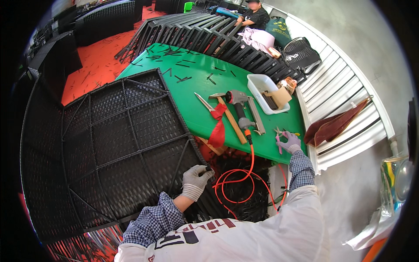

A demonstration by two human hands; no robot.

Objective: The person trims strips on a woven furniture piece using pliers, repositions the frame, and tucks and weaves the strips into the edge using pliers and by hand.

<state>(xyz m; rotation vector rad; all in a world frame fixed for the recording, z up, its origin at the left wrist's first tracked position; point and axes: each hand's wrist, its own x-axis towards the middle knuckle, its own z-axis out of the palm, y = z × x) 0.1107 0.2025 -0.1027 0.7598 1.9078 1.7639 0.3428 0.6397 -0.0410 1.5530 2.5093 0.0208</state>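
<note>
1. The pliers (279, 149) are on the table (183, 100), just left of the right hand (291, 143), the nearer one; its fingers meet the handle, firmly or not I cannot tell.
2. Their long axis runs roughly forward.
3. The left hand (194, 181) curls at the frame's (111, 139) edge; its grip is unclear.

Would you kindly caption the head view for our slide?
Left hand at woven black panel, right hand at pink-handled tool on green table.

Peering down and forward now from head height, fisheye-wide, past both checked sleeves (155, 220), close over the black wicker panel (142, 126) and green tabletop (196, 118).
</note>
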